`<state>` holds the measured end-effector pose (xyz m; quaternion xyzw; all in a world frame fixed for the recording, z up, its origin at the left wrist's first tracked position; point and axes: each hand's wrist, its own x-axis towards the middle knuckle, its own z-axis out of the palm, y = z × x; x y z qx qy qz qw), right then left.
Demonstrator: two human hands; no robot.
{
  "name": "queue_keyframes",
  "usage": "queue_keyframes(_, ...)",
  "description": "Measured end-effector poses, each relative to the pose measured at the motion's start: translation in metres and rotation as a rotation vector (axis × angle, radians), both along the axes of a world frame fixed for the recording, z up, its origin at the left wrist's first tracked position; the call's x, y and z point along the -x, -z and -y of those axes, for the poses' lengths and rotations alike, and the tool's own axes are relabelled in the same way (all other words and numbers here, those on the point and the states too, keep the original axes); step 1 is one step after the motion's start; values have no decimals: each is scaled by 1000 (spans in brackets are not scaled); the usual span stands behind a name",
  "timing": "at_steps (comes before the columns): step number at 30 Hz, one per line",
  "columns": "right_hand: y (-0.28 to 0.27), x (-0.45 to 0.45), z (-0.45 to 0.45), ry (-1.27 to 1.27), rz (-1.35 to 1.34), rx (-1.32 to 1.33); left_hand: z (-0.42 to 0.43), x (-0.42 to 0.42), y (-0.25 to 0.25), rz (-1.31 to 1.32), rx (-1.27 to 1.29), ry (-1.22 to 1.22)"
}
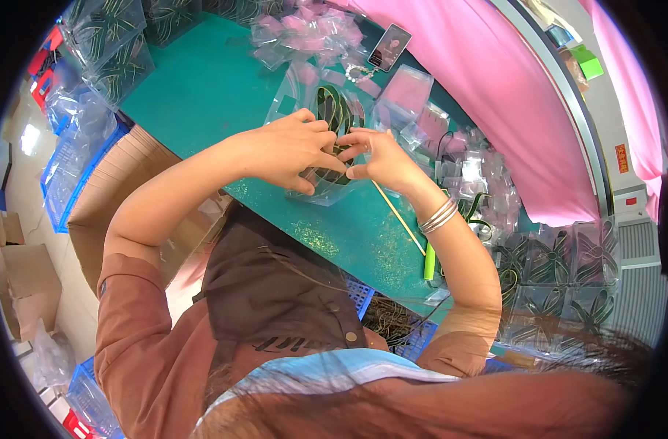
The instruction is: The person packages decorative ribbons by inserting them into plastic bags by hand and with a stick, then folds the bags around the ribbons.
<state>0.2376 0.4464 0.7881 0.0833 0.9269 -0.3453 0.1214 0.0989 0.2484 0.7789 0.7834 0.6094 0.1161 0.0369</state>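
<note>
pink cloth hanging (488,95) | green table (195,80) | pale floor (30,183), bright glare (29,139)

A hand could pass over the bare green tabletop (202,88) beyond the left forearm (195,168), or along the glitter-flecked strip nearest the body. Right of that strip, a thin stick (398,216) lies slantwise near a green handle (429,262), with heaped clear packets (488,175) farther right. Pink-and-clear pouches (305,33) and a phone (389,48) obstruct the far side.

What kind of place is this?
Probably a small packing or assembly workshop: rows of packaged dark loops, a heap of pink and clear packets on a green worktable, and a blue crate beside it.
</note>
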Motion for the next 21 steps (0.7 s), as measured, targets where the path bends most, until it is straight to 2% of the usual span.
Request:
queue_keyframes(1,1,0,-2,16,10,72,0,0,2,-19,-30,2)
queue_keyframes(5,-7,-3,5,26,-9,59,-1,0,4,-20,-59,11)
queue_keyframes(7,-8,-3,9,-34,-22,-134,-1,0,4,-27,-44,8)
queue_keyframes(10,-15,-4,13,-33,6,-236,-1,-1,-2,-37,-8,-9)
queue_keyframes(15,-2,-12,2,-125,-67,-212,-4,2,4,-46,-81,29)
queue_keyframes(21,-1,-11,-8,-236,-73,-198,-3,0,-3,26,16,10)
